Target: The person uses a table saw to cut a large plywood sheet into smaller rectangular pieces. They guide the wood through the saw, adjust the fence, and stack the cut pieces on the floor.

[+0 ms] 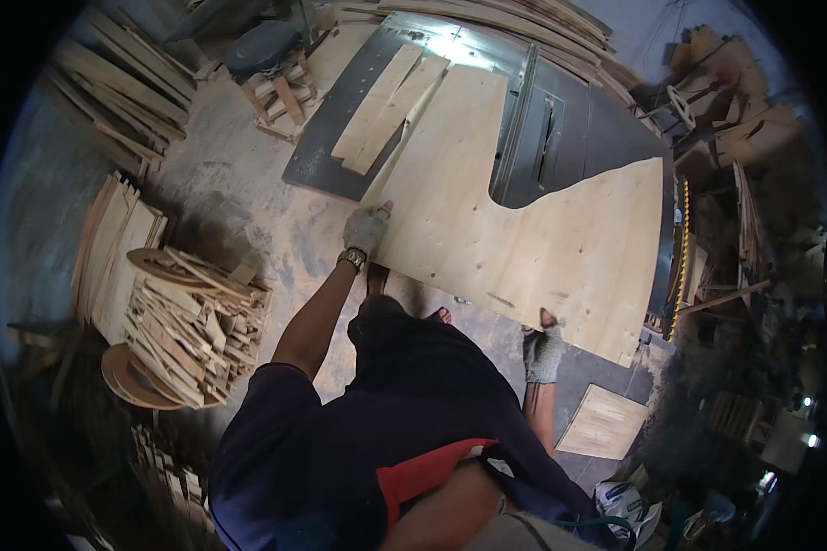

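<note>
A large pale plywood sheet point(560, 243) with a deep curved cutout in its far edge lies across a dark grey saw table point(606, 129), its near part jutting past the table edge. My left hand point(368, 230), in a grey glove and with a watch at the wrist, is closed on the sheet's left edge. At the near edge toward the right, my gloved right hand point(543, 351) grips the sheet, thumb on top and fingers hidden beneath. Within the cutout show a long metal fence point(516, 119) and a slotted insert point(547, 138).
Several narrow boards point(381, 110) lie on the table's far left. A round-topped stool point(263, 50) stands behind it. Wood offcuts point(188, 335) are heaped on the left floor. A small square panel point(603, 422) rests on the floor at right, near a white bag point(620, 503).
</note>
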{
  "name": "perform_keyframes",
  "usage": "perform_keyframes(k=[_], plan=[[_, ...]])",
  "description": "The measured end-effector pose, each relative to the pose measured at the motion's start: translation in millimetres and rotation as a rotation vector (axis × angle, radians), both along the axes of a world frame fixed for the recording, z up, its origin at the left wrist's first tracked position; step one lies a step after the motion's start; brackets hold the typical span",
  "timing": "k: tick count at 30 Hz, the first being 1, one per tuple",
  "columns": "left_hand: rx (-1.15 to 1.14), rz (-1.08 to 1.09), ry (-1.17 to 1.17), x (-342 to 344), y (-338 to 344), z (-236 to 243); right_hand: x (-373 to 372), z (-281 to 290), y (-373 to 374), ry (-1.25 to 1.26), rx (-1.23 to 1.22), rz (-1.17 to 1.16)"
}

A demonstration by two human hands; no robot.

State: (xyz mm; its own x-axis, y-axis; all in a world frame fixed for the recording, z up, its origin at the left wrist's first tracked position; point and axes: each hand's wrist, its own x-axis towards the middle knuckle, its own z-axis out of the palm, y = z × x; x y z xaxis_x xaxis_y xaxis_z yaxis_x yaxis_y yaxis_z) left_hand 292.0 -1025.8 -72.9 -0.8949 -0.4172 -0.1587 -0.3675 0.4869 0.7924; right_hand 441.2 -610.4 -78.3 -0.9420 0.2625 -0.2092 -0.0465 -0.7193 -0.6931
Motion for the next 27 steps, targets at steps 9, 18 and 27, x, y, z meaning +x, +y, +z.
perform_keyframes(k=[9, 18, 27], plan=[[-0.145, -0.121, 0.069, -25, 19, -20, 3, -52, 17, -0.031, -0.003, -0.105], [-0.588, -0.215, 0.407, 32, 34, -28, 21, -73, 16, -0.219, 0.092, -0.256], [-0.613, -0.753, 0.651, 79, 12, -42, 25, -58, 7, -0.216, 0.161, -0.139]])
